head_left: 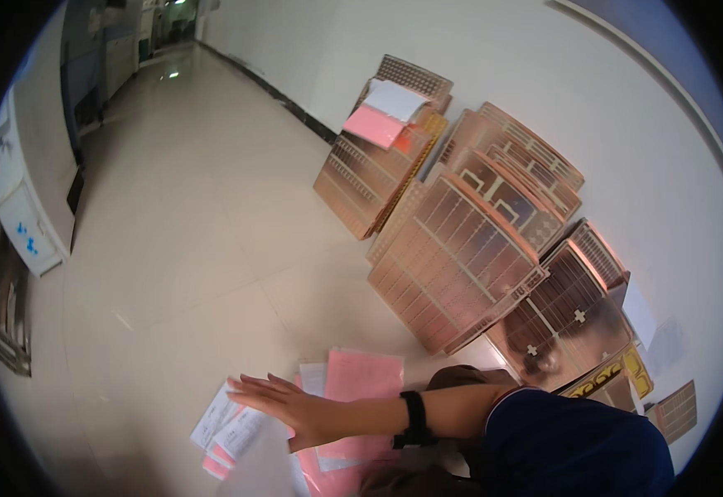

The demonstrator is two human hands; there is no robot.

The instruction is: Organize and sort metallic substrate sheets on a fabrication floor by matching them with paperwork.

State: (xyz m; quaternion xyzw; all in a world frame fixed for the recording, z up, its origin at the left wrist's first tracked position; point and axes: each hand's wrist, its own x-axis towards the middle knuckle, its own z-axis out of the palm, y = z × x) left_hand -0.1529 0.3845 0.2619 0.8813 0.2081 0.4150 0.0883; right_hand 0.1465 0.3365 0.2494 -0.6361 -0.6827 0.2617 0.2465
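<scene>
My right hand [299, 408] reaches across from the right, its fingers stretched out flat and holding nothing. Its fingertips lie over the edge of some small white and pink slips [237, 432] on the floor; whether they touch, I cannot tell. A dark band circles the wrist. Beneath the hand and forearm are larger pink sheets [366, 377], with a white sheet [313, 379] partly under them. Part of these papers is hidden by my arm. My left hand is out of view.
Copper-coloured patterned panels [453, 265] lean in several stacks against the white wall [494, 58] on the right. White and pink papers [375, 124] rest on the far stack [361, 182]. A white cabinet [26, 190] stands at left. The tiled floor [187, 224] runs away between them.
</scene>
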